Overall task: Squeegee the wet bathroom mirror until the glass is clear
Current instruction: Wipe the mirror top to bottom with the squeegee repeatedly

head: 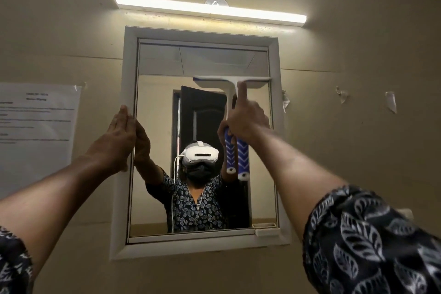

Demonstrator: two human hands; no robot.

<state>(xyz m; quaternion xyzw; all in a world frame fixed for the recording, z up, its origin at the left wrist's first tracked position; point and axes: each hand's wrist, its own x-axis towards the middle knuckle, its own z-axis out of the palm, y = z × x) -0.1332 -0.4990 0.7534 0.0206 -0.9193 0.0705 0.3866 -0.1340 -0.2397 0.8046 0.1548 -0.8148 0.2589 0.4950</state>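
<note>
A white-framed mirror hangs on the beige wall in front of me. My right hand grips the blue-and-white handle of a squeegee, index finger stretched up along its white neck. The squeegee's blade lies flat against the glass in the upper right part of the mirror, reaching the right frame. My left hand rests with straight fingers on the mirror's left frame. The glass shows the reflection of a person with a headset and both raised arms. Water on the glass cannot be made out.
A lit tube lamp runs along the wall above the mirror. A printed paper sheet is taped to the wall at the left. Torn tape scraps stick to the wall at the right. A small white shelf piece sits at the mirror's lower right corner.
</note>
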